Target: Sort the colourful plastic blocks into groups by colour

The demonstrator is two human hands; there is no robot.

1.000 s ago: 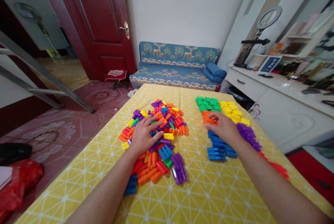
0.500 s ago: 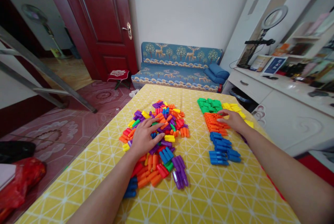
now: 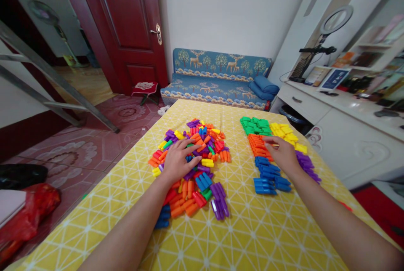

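My left hand point(image 3: 180, 159) lies with fingers spread on the left part of a mixed pile of coloured plastic pieces point(image 3: 202, 184). To the right, my right hand point(image 3: 282, 151) is over the orange group point(image 3: 257, 145), its fingertips together at the group's right side; what they hold, if anything, is too small to name. Around that hand lie a green group point(image 3: 255, 126), a yellow group point(image 3: 285, 132), a blue group point(image 3: 268, 174) and a purple group point(image 3: 306, 165), partly behind the wrist.
The pieces lie on a table with a yellow patterned cloth point(image 3: 240, 229). Beyond it stands a blue sofa point(image 3: 211, 88). A white cabinet point(image 3: 356, 136) is at the right, a metal ladder point(image 3: 66, 104) at the left. A small red object point(image 3: 345, 206) lies beside my right forearm.
The view has shifted slightly. My right hand has drawn its fingertips closer together at the orange group, and more of the purple group shows. My left hand stays on the pile.
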